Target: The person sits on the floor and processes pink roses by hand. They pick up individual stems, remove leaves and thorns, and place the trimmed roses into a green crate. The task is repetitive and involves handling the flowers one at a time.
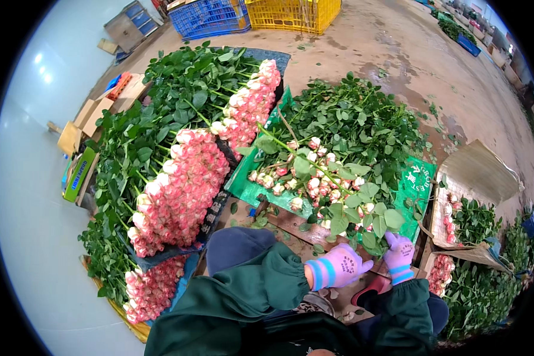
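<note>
A long leafy rose stem (pixel 325 171) slants across the picture, its bare end at the upper left and its broad leaves (pixel 376 220) near my hands. My left hand (pixel 339 267), in a pink-and-blue knit glove, is curled at the stem's lower end, fingertips partly hidden. Beside the leaves is my right hand (pixel 398 254) in a matching glove, one finger raised against them; its grip is unclear. No bloom of this stem can be made out. Beyond my hands, loose pink-and-white roses (pixel 322 184) lie on a green plastic sheet (pixel 416 191).
Bundled pink roses (pixel 182 191) are stacked at the left, blooms towards me. More roses (pixel 440 273) lie in wrapping at the right. Blue (pixel 209 20) and yellow crates (pixel 293 15) stand at the back. Cut foliage (pixel 351 120) is heaped ahead. Petals litter the floor below my hands.
</note>
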Motion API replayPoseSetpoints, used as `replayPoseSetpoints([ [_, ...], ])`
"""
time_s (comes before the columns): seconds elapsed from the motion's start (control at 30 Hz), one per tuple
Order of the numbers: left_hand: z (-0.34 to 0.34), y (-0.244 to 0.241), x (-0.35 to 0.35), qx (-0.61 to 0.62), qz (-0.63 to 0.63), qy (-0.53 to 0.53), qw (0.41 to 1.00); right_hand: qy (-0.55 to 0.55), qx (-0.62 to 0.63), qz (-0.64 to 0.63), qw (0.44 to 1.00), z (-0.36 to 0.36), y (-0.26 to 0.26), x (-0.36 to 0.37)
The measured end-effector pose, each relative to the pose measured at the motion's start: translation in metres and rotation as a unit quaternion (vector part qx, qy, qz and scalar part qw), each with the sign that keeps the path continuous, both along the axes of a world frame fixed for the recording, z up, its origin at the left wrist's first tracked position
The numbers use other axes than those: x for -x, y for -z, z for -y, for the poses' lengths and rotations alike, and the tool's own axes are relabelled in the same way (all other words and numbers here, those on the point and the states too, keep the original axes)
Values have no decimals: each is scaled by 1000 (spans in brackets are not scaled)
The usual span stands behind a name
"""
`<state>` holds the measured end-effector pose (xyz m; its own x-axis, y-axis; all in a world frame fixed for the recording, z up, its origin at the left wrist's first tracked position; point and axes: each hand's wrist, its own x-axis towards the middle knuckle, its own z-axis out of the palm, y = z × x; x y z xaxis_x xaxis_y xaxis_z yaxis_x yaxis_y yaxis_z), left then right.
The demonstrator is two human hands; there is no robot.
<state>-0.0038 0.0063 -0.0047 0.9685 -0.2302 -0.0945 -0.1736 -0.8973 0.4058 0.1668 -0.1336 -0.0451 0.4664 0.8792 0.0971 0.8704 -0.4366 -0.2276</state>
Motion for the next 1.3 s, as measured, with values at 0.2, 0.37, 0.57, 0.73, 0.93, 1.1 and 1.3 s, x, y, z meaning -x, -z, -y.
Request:
replayPoseSetpoints([
  [0.2, 1, 4, 2, -2, 5, -4, 1000, -64, -17, 114, 991, 14, 24, -7],
  [0.37, -2, -13, -4, -37, -64, 52, 996, -83, -7, 102, 991, 22, 30, -3],
  [0.57, 11, 9, 10, -38, -49, 28, 998, -106, 67, 95, 988, 22, 43, 6],
  [0.73, 14, 17, 16, -36, -44, 31, 998, -91, 282, 54, 953, 16, 81, 22],
  [0.93, 4, 1, 12, -70, -68, 66, 993, -80, 338, -16, 938, -2, 135, 42],
  [1.1, 4, 14, 11, -7, -23, 20, 1000, -46, 216, -24, 975, 9, 170, 51],
  [1.3, 7, 3, 4, -40, -77, 47, 995, 62, 212, -47, 974, -3, 196, 54],
])
